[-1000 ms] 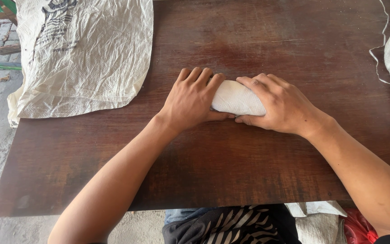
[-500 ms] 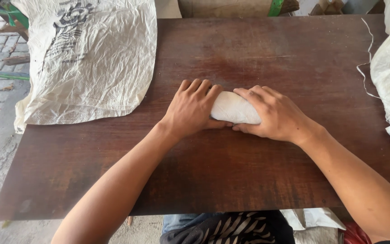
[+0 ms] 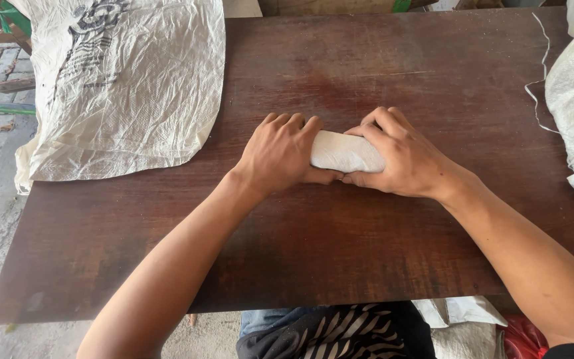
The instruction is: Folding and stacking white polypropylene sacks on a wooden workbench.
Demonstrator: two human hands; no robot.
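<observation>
A white rolled bundle (image 3: pixel 345 151) is held mid-tabletop (image 3: pixel 340 259), clasped at its ends by the left hand (image 3: pixel 280 154) and right hand (image 3: pixel 403 156), each grip closed around it. A woven sack (image 3: pixel 124 86) is spread far left.

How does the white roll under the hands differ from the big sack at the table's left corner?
The roll is tightly rolled into a compact cylinder; the sack lies spread flat and crinkled. The roll is small and plain, the sack far larger with dark print. The left hand and right hand grip the roll; nothing touches the sack. Both are white and lie on the table.
</observation>
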